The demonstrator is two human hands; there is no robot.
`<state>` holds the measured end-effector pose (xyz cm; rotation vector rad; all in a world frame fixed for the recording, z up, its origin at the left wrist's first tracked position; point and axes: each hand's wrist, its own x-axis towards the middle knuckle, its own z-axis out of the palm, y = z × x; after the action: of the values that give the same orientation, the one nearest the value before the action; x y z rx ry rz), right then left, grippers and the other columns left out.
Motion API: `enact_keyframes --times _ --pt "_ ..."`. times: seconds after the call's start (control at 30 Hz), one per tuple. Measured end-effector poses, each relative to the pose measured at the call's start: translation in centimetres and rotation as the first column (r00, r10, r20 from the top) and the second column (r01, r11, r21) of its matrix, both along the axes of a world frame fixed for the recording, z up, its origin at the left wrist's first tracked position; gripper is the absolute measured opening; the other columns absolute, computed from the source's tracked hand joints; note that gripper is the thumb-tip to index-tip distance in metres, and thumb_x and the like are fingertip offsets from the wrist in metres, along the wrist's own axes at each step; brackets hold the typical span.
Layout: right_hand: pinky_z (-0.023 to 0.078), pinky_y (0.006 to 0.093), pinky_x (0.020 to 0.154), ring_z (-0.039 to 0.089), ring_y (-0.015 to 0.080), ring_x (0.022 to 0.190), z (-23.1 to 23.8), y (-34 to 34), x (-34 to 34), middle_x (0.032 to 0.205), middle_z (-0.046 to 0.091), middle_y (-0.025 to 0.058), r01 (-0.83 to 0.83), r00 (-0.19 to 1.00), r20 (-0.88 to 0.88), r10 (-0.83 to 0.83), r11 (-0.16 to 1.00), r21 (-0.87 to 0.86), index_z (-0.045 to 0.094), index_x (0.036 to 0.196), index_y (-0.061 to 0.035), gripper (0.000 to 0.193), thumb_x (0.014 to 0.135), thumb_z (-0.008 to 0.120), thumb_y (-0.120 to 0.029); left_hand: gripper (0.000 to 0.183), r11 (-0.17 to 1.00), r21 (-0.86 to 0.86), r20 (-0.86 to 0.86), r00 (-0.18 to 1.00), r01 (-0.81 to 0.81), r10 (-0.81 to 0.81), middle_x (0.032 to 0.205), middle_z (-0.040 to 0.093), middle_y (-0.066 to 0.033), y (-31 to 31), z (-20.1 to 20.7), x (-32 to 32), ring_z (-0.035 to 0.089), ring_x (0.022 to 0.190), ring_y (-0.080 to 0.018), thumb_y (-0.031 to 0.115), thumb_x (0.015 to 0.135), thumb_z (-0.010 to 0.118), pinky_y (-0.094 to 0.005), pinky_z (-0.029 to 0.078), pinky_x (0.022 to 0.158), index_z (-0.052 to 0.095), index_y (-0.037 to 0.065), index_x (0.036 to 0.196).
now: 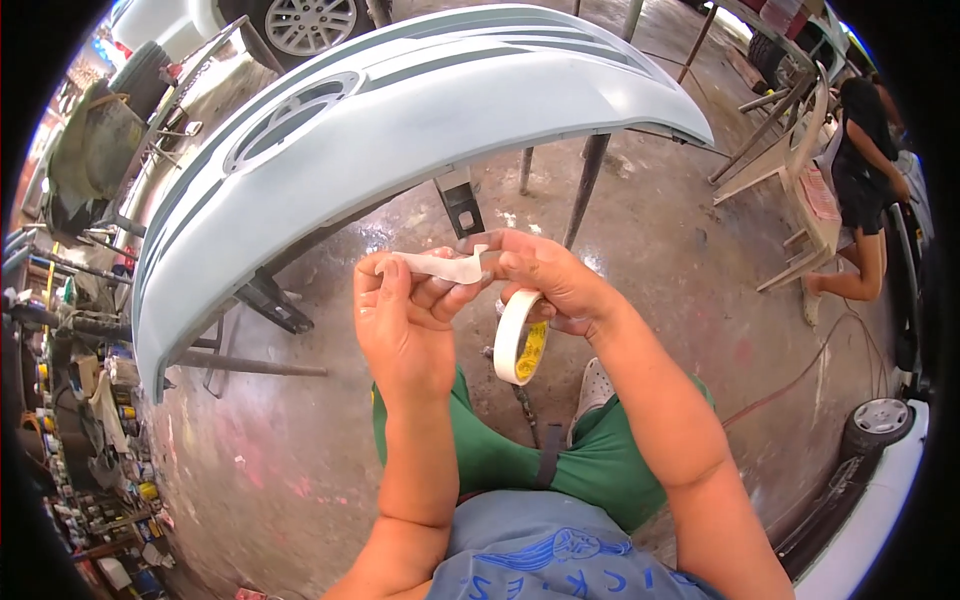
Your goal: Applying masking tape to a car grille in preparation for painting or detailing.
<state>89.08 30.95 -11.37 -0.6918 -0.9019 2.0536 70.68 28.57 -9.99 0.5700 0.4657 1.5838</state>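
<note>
In front of my body, a short strip of white masking tape [437, 266] stretches between my two hands. My left hand [405, 315] pinches its left end between thumb and finger, the other fingers curled beneath. My right hand [562, 285] is closed at the strip's right end, where the tape curls up. A small greyish flat piece shows between those fingertips; I cannot make out what it is. From the lower fingers of the same hand hangs a roll of masking tape [508, 340] with a yellow inner core. Beyond both hands, a pale grey car bumper [420, 130] rests on a metal stand.
Stand legs [588, 185] rise under the bumper. At right are a plastic chair [800, 190], a person in dark clothes [862, 150], a hose [800, 370] and a wheel [880, 420]. Cans and clutter [100, 500] line the left side. A car wheel [310, 25] stands behind.
</note>
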Motion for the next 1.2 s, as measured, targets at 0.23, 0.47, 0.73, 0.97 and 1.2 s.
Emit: enact_keyframes --times 0.23,0.47,0.73,0.97,1.2 --pt "0.034 0.0157 0.046 0.050 0.0000 0.058 0.3 1.6 1.6 0.089 0.068 0.0011 0.319 0.902 0.237 -0.361 0.927 0.196 0.062 0.106 -0.0067 0.017 0.096 0.067 -0.019 0.010 0.984 -0.009 -0.105 0.978 -0.180 0.178 0.112 0.067 -0.0197 1.7 -1.4 0.3 0.070 0.100 -0.0262 0.013 0.103 0.053 -0.0376 0.062 0.083 0.051 0.006 0.110" --pt "0.035 0.0184 0.048 0.046 0.0013 0.058 0.9 2.7 1.2 0.079 0.059 -0.0019 0.493 0.727 0.282 -0.626 0.762 0.420 0.062 0.101 -0.0022 0.018 0.095 0.067 -0.019 0.017 0.917 -0.016 -0.249 0.890 -0.398 0.382 0.118 0.063 -0.0104 4.9 -2.9 2.5 0.063 0.109 -0.0195 0.010 0.098 0.061 -0.0349 0.054 0.094 0.052 0.005 0.112" --pt "0.034 0.0196 0.048 0.044 0.0015 0.058 1.5 3.4 0.9 0.075 0.057 -0.0024 0.535 0.662 0.289 -0.691 0.707 0.463 0.062 0.096 -0.0011 0.019 0.095 0.068 -0.019 0.022 0.929 -0.067 -0.170 0.921 -0.365 0.350 0.116 0.061 -0.0064 6.4 -3.6 3.1 0.061 0.106 -0.0172 0.008 0.096 0.065 -0.0338 0.050 0.095 0.054 0.005 0.114" --pt "0.045 0.0258 0.063 0.057 0.0100 0.069 -0.1 4.9 0.8 0.084 0.068 0.0050 0.578 0.597 0.323 -0.734 0.673 0.462 0.067 0.099 0.0027 0.020 0.092 0.067 -0.016 0.022 0.916 -0.072 -0.287 0.887 -0.395 0.361 0.113 0.061 -0.0070 7.8 -3.9 4.2 0.058 0.106 -0.0155 0.010 0.095 0.065 -0.0345 0.048 0.095 0.053 0.004 0.113" --pt "0.052 0.0358 0.082 0.070 0.0277 0.091 -0.3 7.3 -0.1 0.095 0.074 0.0188 0.488 0.504 0.310 -0.806 0.562 0.667 0.072 0.100 0.0042 0.028 0.085 0.069 -0.019 0.024 0.925 -0.008 -0.392 0.852 -0.380 0.347 0.110 0.065 -0.0044 8.5 -4.6 3.4 0.059 0.103 -0.0141 0.016 0.095 0.065 -0.0316 0.044 0.089 0.055 0.007 0.115"
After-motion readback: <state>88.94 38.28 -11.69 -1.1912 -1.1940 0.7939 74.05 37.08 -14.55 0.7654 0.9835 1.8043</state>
